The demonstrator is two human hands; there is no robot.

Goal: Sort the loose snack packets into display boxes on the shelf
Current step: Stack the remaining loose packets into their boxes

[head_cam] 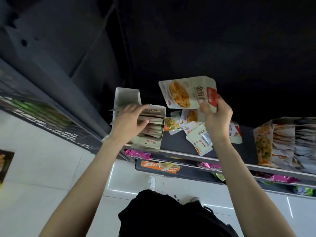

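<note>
Now my right hand (216,115) pinches one snack packet (188,94) by its end. My left hand (130,120), fingers loose, parts the packets in the display box (153,146). Next, I think, I slide it in.

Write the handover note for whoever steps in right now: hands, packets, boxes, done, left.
Right hand: grips one snack packet, raised above the shelf.
Left hand: fingers in the open display box, on the filed packets.
Done: that box holds a row of packets; the boxes at the right are filled too.
Left: file the held packet, then sort the loose pile lying on the shelf between the boxes.
</note>
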